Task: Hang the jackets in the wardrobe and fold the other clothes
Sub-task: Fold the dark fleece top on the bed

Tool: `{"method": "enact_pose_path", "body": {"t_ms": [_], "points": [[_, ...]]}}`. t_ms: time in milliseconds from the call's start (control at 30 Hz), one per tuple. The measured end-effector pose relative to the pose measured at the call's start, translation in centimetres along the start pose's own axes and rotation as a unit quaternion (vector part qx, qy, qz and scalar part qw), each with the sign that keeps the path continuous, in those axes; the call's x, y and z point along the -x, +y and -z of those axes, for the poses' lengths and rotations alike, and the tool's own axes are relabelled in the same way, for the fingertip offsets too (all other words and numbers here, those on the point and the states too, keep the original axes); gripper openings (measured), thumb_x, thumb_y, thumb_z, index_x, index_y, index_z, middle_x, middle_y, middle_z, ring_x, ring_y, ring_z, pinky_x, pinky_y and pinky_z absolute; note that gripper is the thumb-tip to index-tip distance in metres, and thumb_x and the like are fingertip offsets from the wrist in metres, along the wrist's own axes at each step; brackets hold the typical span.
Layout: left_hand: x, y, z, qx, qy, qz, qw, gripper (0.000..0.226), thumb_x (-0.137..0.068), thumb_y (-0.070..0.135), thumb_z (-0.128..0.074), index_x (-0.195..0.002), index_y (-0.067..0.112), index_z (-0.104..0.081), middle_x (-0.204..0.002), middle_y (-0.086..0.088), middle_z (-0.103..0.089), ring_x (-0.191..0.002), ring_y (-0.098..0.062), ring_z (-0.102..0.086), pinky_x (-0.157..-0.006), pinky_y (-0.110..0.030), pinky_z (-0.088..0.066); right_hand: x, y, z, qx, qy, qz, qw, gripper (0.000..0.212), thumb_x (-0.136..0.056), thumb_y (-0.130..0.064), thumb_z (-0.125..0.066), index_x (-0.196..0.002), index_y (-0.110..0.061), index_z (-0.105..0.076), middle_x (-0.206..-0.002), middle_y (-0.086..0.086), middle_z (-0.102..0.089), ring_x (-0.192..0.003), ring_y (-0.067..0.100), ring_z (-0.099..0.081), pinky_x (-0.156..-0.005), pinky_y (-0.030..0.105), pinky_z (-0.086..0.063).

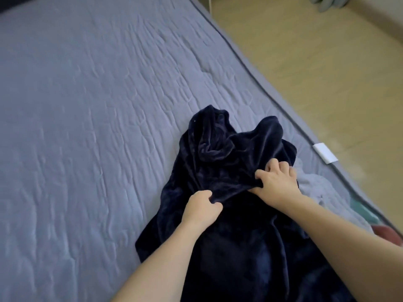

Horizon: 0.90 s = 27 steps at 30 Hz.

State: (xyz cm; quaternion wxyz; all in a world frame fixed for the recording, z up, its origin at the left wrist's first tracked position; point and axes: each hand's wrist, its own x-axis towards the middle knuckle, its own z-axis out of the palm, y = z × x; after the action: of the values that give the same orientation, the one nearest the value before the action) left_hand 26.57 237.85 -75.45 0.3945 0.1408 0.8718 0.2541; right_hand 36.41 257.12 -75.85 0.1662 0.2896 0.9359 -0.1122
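A dark navy velvety garment [218,153] lies crumpled on the grey quilted bed [87,105], its far end bunched into folds. My left hand [201,209] grips a fold of the fabric near its middle. My right hand [277,182] grips another fold a little farther and to the right. Both forearms reach in from the bottom of the view over the garment's near part.
A pale grey cloth [316,188] lies under the garment's right side, with bits of teal [362,211] and reddish fabric [390,235] beyond it. The bed's right edge runs diagonally beside a wooden floor [316,62]. A white tag [325,153] sits at the bed's edge.
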Motion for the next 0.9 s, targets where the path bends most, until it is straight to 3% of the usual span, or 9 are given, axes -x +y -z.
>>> {"method": "enact_pose_path", "body": {"t_ms": [167,267,400,533,633,700,767,833,900], "points": [[4.2,-0.4,2.4,-0.020,0.069,-0.017,0.997,0.033,-0.070,0.013,-0.051,-0.063,0.019,-0.020,-0.064,0.008,-0.031,-0.052,-0.014,-0.023,-0.048,-0.030,-0.021,3.6,-2.5,1.6,-0.038,-0.012,0.077,0.996,0.037,-0.089,-0.055,-0.053,-0.112,-0.030,-0.068,-0.134,-0.003,-0.040,-0.129,0.022,-0.035,-0.115,0.038,-0.016],[6.4,-1.1,4.9,-0.013,0.090,-0.003,0.996,0.032,-0.066,0.015,-0.049,-0.062,0.020,-0.018,-0.058,0.007,-0.025,-0.053,-0.016,-0.021,-0.050,-0.032,-0.017,5.4,-4.7,4.0,-0.189,-0.095,0.019,0.977,0.028,-0.088,-0.052,-0.057,-0.100,-0.030,-0.070,-0.103,-0.009,-0.061,-0.093,0.013,-0.059,-0.086,0.031,-0.048],[9.1,-4.1,9.6,0.004,0.113,0.042,0.993,0.025,-0.061,0.015,-0.047,-0.058,0.019,-0.022,-0.051,0.008,-0.023,-0.053,-0.018,-0.021,-0.050,-0.030,-0.016,7.5,-10.4,7.3,-0.293,-0.131,-0.011,0.947,0.019,-0.081,-0.049,-0.069,-0.079,-0.030,-0.068,-0.079,-0.012,-0.069,-0.079,0.009,-0.065,-0.076,0.030,-0.051],[13.5,-11.6,16.3,0.025,0.155,0.130,0.979,0.014,-0.065,0.016,-0.050,-0.054,0.014,-0.042,-0.046,0.005,-0.044,-0.047,-0.023,-0.041,-0.049,-0.026,-0.028,11.3,-20.3,7.7,-0.453,-0.279,0.010,0.847,0.022,-0.079,-0.040,-0.076,-0.092,-0.021,-0.071,-0.090,-0.005,-0.074,-0.084,0.012,-0.070,-0.080,0.024,-0.054],[18.1,-19.9,21.7,-0.018,0.187,0.258,0.948,0.013,-0.076,0.015,-0.052,-0.073,0.015,-0.065,-0.072,-0.004,-0.066,-0.067,-0.028,-0.061,-0.060,-0.029,-0.043,14.8,-27.2,5.7,-0.436,-0.391,0.088,0.806,0.015,-0.079,-0.037,-0.074,-0.091,-0.029,-0.072,-0.093,-0.012,-0.072,-0.093,0.005,-0.066,-0.087,0.019,-0.048],[20.9,-24.9,23.7,-0.045,0.161,0.357,0.919,0.022,-0.086,0.017,-0.051,-0.100,0.012,-0.067,-0.096,-0.011,-0.066,-0.080,-0.030,-0.058,-0.071,-0.032,-0.046,15.6,-29.6,4.3,-0.418,-0.355,0.120,0.827,0.012,-0.084,-0.026,-0.069,-0.094,-0.032,-0.070,-0.098,-0.012,-0.069,-0.101,0.009,-0.064,-0.088,0.017,-0.044],[22.3,-27.7,23.7,-0.065,0.141,0.378,0.913,0.033,-0.091,0.021,-0.050,-0.118,0.007,-0.060,-0.116,-0.015,-0.061,-0.092,-0.031,-0.057,-0.080,-0.037,-0.048,14.6,-29.9,3.6,-0.319,-0.209,0.128,0.915,0.027,-0.086,-0.017,-0.062,-0.111,-0.026,-0.064,-0.114,-0.006,-0.061,-0.111,0.017,-0.057,-0.091,0.019,-0.041],[21.9,-28.1,22.5,-0.029,0.146,0.293,0.944,0.040,-0.091,0.028,-0.053,-0.126,0.009,-0.051,-0.129,-0.015,-0.052,-0.108,-0.032,-0.055,-0.090,-0.039,-0.047,13.2,-28.9,3.3,-0.174,-0.119,0.123,0.970,0.052,-0.083,-0.018,-0.058,-0.133,-0.023,-0.049,-0.135,0.002,-0.047,-0.125,0.027,-0.045,-0.104,0.031,-0.036],[20.6,-26.8,20.4,0.012,0.088,0.192,0.977,0.057,-0.088,0.043,-0.057,-0.137,0.019,-0.040,-0.142,-0.009,-0.039,-0.124,-0.028,-0.045,-0.101,-0.041,-0.042,12.1,-27.5,2.4,-0.094,-0.179,0.064,0.977,0.073,-0.080,-0.022,-0.057,-0.147,-0.025,-0.028,-0.148,0.004,-0.033,-0.134,0.032,-0.033,-0.110,0.042,-0.030]]}}
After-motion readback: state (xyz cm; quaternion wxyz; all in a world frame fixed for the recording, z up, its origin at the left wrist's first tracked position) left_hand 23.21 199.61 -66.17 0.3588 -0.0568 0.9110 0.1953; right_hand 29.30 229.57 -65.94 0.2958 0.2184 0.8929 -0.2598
